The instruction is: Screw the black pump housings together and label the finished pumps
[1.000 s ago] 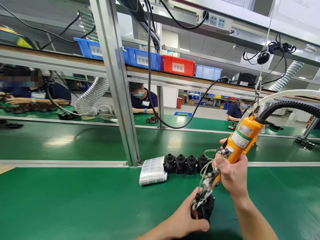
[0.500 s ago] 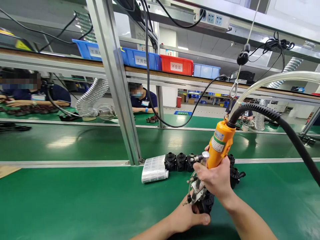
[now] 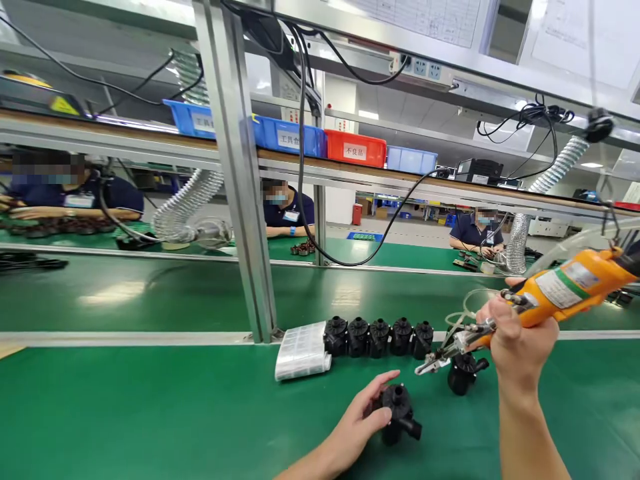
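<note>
My right hand [image 3: 517,340] grips an orange powered screwdriver [image 3: 560,293], tilted almost flat, its metal tip [image 3: 433,362] lifted clear of the work and pointing left. My left hand [image 3: 357,420] rests on the green mat, fingers and thumb pinching a black pump housing [image 3: 397,413] that stands just right of it. Another black pump housing [image 3: 463,373] stands alone under the tool's tip. A row of several more black housings [image 3: 380,335] lines the mat's back edge.
A white pack of parts [image 3: 303,350] lies left of the row, beside a metal frame post [image 3: 240,167]. Beyond it runs a green conveyor belt [image 3: 150,293]. Other people sit at the far bench. Blue and red bins [image 3: 355,147] line the shelf above.
My right hand lifted the screwdriver off the housing and swung it up and to the right, tilting it flat. My left hand loosened from a full grasp to a light pinch on the housing.
</note>
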A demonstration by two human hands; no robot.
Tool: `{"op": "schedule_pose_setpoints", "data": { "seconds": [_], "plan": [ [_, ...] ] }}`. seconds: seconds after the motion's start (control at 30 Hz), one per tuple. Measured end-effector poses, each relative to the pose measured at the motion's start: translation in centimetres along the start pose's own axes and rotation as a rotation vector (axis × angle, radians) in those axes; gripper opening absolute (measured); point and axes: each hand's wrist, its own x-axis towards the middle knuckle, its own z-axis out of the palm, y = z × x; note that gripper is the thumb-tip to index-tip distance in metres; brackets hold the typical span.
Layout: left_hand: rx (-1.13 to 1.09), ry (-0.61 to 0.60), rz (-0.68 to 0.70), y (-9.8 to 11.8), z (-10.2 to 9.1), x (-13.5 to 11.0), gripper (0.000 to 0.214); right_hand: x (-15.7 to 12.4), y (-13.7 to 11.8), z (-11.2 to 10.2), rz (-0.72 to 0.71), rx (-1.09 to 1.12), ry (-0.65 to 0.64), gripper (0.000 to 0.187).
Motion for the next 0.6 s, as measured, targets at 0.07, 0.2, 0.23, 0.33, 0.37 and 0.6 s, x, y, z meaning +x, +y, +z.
{"op": "schedule_pose_setpoints", "data": {
  "seconds": [0.07, 0.2, 0.23, 0.33, 0.37, 0.6],
  "plan": [
    [0.034, 0.042, 0.026, 0.3, 0.4, -0.1, 0.075, -0.4, 0.3, 0.3, 0.050, 0.004, -0.067, 0.050],
    [0.133, 0.137, 0.071, 1.2, 1.8, -0.8, 0.056, -1.8, 0.1, 1.8, 0.187, 0.105, -0.185, 0.050],
    [0.140, 0.145, 0.071, 1.4, 2.0, -0.9, 0.053, -2.1, 0.0, 2.2, 0.218, 0.131, -0.199, 0.051],
    [0.124, 0.133, 0.052, 1.8, 2.2, -0.9, 0.052, -2.7, -0.5, 3.0, 0.285, 0.176, -0.212, 0.057],
    [0.112, 0.125, 0.045, 1.8, 2.1, -0.9, 0.053, -2.8, -0.6, 3.2, 0.298, 0.178, -0.214, 0.057],
    [0.030, 0.095, 0.021, 2.1, 2.1, -0.8, 0.057, -2.9, -1.3, 3.7, 0.334, 0.114, -0.272, 0.054]
  ]
}}
